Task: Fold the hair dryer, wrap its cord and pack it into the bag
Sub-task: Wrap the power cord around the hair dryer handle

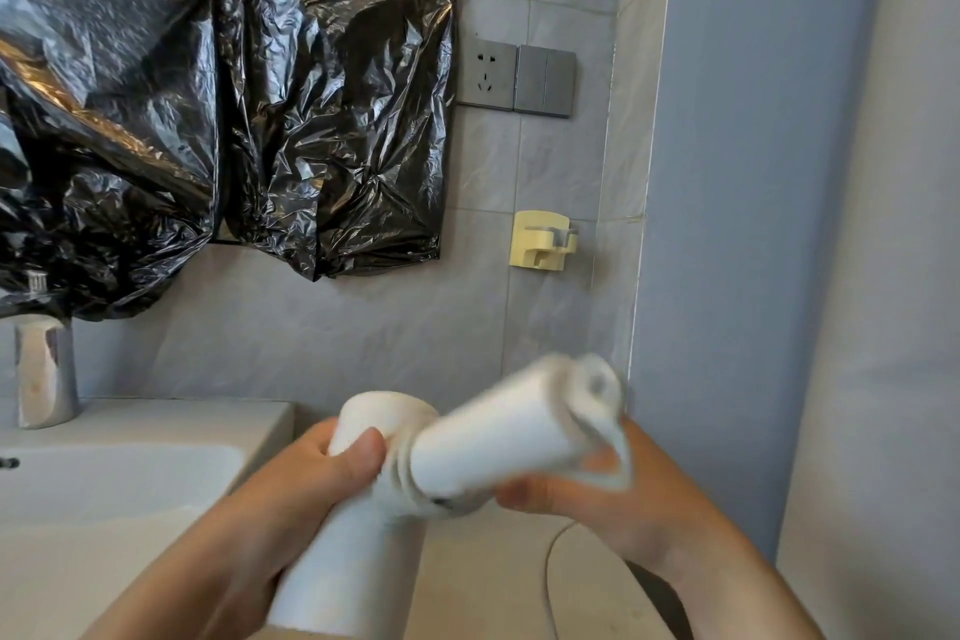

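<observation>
I hold a white hair dryer in front of me, over the counter. My left hand grips its barrel, thumb across the top near the hinge. My right hand holds the white handle, which is blurred and angled up to the right from the hinge. The dryer's white cord loops from the handle's end down below my right wrist and runs off the bottom of the frame. No bag for packing is in view.
A white sink with a chrome tap lies at the left. Black plastic sheeting covers the wall above. A grey wall socket, switches and a yellow wall holder are on the tiles. A wall corner stands at the right.
</observation>
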Demonstrator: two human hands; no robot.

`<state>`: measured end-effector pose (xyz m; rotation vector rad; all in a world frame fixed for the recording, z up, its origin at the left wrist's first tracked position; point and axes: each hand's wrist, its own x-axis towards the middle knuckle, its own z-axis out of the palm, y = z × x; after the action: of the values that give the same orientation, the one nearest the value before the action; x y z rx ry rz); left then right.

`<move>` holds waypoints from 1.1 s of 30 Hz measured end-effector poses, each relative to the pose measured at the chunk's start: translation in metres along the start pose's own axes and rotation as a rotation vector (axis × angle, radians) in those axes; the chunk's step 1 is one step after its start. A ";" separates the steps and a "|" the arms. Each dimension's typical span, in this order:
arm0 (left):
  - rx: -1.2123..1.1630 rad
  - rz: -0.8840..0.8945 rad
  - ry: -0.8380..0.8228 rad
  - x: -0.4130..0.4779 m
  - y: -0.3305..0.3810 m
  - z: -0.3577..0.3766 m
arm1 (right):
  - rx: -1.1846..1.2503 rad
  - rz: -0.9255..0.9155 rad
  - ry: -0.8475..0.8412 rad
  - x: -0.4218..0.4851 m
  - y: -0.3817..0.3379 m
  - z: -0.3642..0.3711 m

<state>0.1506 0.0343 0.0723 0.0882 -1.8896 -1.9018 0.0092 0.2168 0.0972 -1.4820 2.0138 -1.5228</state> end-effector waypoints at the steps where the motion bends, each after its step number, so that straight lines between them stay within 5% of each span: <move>1: 0.055 0.042 0.031 -0.002 0.004 0.000 | 0.026 0.014 0.011 0.001 0.000 -0.002; 11: 1.012 0.089 0.450 -0.008 0.019 0.019 | 0.065 0.094 0.103 -0.003 -0.012 0.010; 18: 0.715 0.299 0.797 -0.007 0.014 0.023 | 0.053 0.153 0.163 -0.008 -0.030 0.029; 24: 0.710 0.452 0.849 -0.011 0.020 0.021 | -0.342 0.062 0.112 -0.020 -0.036 0.018; 33: 0.468 0.726 0.975 -0.007 0.017 0.012 | 0.541 0.111 -0.055 -0.013 -0.045 0.033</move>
<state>0.1571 0.0484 0.0874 0.3462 -1.3345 -0.6817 0.0630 0.2094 0.1146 -1.1568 1.4561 -1.7672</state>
